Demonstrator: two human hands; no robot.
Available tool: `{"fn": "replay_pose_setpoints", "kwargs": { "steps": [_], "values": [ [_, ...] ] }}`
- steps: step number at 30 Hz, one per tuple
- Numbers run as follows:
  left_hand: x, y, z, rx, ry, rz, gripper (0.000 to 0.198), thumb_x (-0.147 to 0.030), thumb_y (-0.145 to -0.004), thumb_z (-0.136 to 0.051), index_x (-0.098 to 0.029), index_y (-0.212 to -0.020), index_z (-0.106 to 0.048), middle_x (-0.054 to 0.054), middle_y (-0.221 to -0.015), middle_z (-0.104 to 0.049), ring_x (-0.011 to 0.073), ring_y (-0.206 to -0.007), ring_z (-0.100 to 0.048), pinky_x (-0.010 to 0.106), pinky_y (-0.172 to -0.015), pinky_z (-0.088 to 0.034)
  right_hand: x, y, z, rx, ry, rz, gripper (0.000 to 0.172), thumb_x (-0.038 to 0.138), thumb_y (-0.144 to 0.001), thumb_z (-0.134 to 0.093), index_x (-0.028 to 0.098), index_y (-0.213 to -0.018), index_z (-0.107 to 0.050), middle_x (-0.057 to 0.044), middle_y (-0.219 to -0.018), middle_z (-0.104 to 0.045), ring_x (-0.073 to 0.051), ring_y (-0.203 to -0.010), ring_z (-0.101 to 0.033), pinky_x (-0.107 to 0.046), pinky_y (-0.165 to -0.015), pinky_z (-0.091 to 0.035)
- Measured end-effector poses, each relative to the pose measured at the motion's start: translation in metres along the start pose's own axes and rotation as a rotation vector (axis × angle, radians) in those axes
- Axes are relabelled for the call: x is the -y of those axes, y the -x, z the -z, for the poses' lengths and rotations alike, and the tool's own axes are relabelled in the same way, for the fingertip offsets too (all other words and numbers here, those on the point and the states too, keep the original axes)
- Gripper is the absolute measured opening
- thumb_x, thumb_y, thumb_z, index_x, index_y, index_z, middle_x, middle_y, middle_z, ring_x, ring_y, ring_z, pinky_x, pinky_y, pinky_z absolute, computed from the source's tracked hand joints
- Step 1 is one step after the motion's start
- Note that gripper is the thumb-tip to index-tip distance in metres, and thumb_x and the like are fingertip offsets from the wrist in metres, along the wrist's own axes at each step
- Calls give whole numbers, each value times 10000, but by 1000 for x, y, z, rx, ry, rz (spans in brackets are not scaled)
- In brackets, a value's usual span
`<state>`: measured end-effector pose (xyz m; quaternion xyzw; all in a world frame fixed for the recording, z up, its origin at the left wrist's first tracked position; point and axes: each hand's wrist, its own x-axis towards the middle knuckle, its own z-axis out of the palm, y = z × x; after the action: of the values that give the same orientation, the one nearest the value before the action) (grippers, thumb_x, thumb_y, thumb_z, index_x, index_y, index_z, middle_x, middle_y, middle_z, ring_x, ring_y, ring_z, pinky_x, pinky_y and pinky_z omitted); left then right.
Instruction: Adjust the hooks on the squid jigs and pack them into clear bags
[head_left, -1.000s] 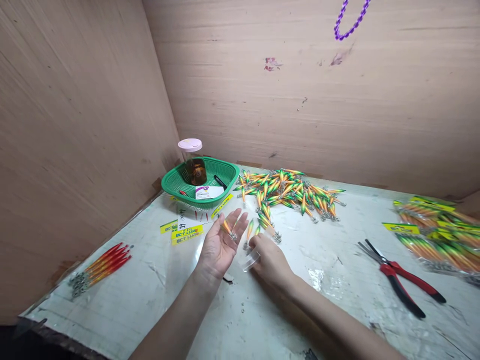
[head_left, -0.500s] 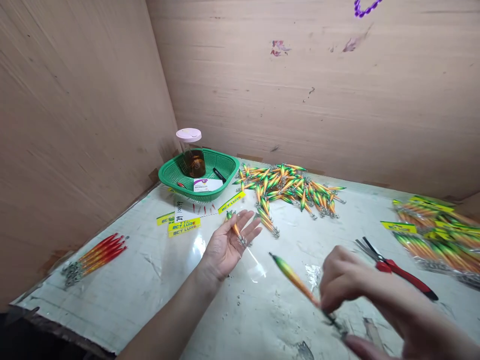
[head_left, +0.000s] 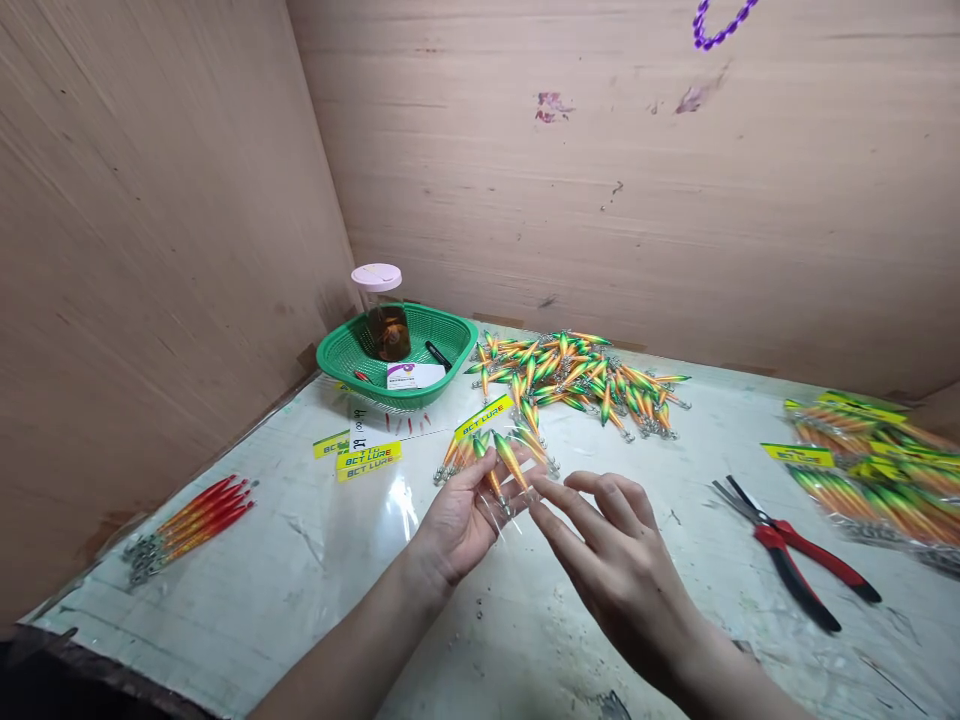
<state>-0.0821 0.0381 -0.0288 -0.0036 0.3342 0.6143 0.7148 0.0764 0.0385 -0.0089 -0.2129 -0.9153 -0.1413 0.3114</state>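
My left hand (head_left: 459,520) is palm up, with a green and orange fishing lure (head_left: 489,478) lying along its fingers under the thumb. Beside it is a second matching lure (head_left: 513,460), tilted, its hook end at the fingertips of my right hand (head_left: 615,545). The right fingers come together there, their thumb hidden. Clear plastic shows around the left fingers; whether the lures lie inside it I cannot tell. Just behind the hands is a yellow BCT LURE label (head_left: 484,418) with several more lures (head_left: 453,457) below it.
A heap of lures (head_left: 570,375) lies at the back, beside a green basket (head_left: 442,392) holding a lidded drink cup (head_left: 390,330). Red lures (head_left: 199,520) lie left. Red-handled pliers (head_left: 795,555) and packed lures (head_left: 870,490) are on the right. Yellow labels (head_left: 369,460) lie near the basket.
My right hand has moved left and away from me, bringing its lure to the left hand. The yellow label behind the hands has shifted right. The pliers' near handle is now uncovered.
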Motion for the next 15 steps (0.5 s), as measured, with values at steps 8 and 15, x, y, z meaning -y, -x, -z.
{"fn": "replay_pose_setpoints", "kwargs": {
  "steps": [8, 15],
  "values": [
    [-25, 4, 3, -19, 157, -100, 317, -162, -951, -451, -13, -1203, -573, 173, -940, -744, 247, -858, -733, 360, -797, -606, -25, -12, -9, -266, -337, -320, 237, 85, -894, -510, 241, -1052, -593, -52, -916, -595, -200, -880, -537, -361, -784, -414],
    [-55, 5, 6, -78, 234, -289, 399, -172, -989, -366, -4, -1336, -469, 153, -900, -754, 197, -819, -739, 284, -747, -608, -31, -17, -95, 240, -465, -333, 109, 125, -755, -602, 213, -803, -558, -28, -803, -578, -165, -709, -559, -267, -615, -463]
  ]
}}
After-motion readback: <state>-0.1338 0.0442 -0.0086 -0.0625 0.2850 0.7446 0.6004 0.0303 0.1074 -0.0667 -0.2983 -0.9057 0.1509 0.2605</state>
